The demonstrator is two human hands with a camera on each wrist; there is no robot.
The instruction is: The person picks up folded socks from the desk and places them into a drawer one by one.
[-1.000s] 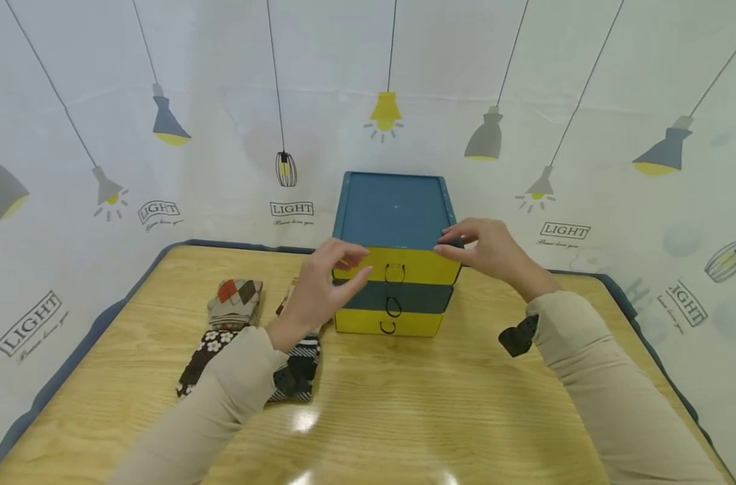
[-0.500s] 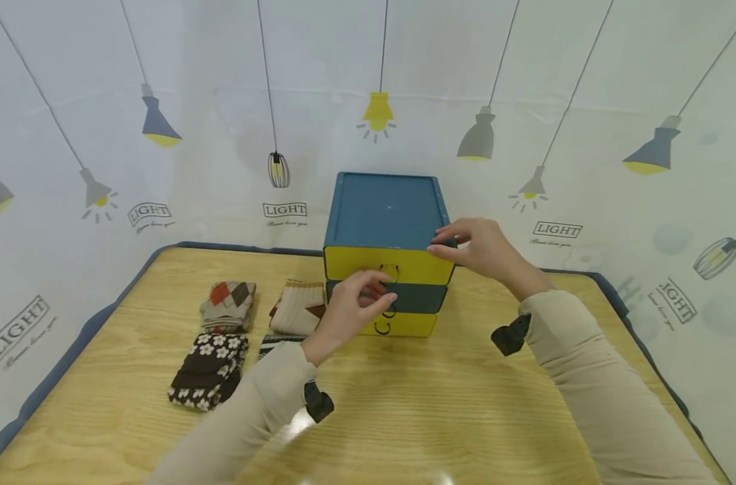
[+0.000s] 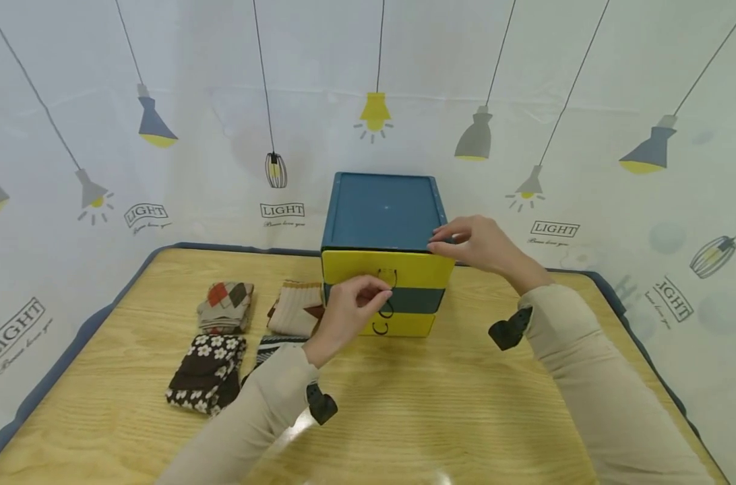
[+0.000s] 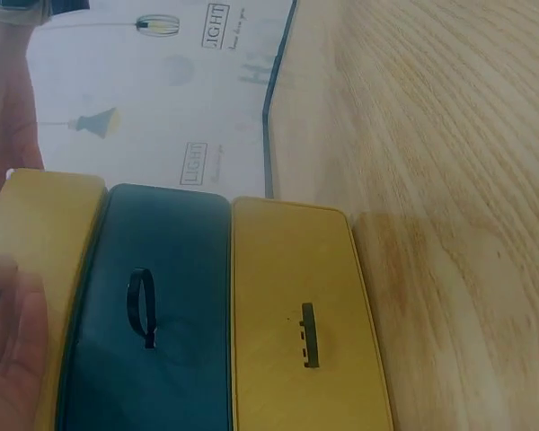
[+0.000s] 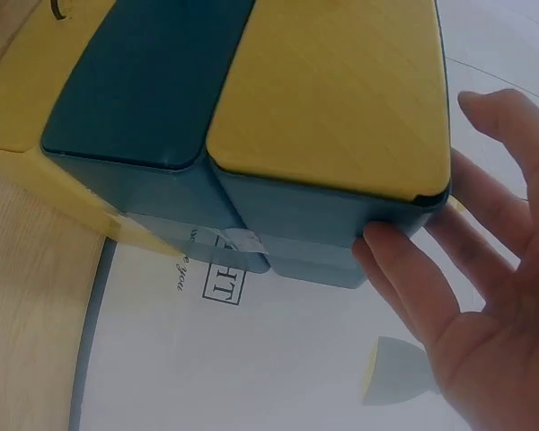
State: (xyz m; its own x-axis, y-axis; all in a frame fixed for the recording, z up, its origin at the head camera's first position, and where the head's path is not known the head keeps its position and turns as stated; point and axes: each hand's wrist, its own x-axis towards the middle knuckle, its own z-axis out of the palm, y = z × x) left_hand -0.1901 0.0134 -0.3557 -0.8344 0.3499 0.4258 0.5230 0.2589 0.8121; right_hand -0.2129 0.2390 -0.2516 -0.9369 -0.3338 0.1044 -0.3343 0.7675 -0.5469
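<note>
A small drawer cabinet [image 3: 385, 229] with a blue shell stands at the far middle of the wooden worktop [image 3: 404, 404], close to the backdrop. It has three drawers stacked: a yellow top drawer [image 3: 387, 269], a blue middle drawer [image 3: 413, 300] and a yellow bottom drawer [image 3: 401, 325], each with a dark ring pull. The top drawer front juts slightly nearer than the two below it.

The left hand [image 3: 348, 311] is at the front of the cabinet, its thumb and forefinger curled and pinching the ring pull of the top drawer [image 3: 387, 277]. The right hand [image 3: 483, 246] rests on the right top corner of the cabinet, fingers fairly straight and spread, fingertips [image 5: 391, 256] pressing the blue shell at its edge, holding nothing.

Left of the cabinet lie four folded pairs of socks: an argyle pair [image 3: 225, 306] and a beige ribbed pair [image 3: 296, 308] on the far row, a brown floral pair [image 3: 207, 364] and a striped pair [image 3: 271, 347] nearer, the last partly hidden by the left sleeve. A white backdrop [image 3: 162, 135] printed with hanging lamps and the word LIGHT stands around the worktop
</note>
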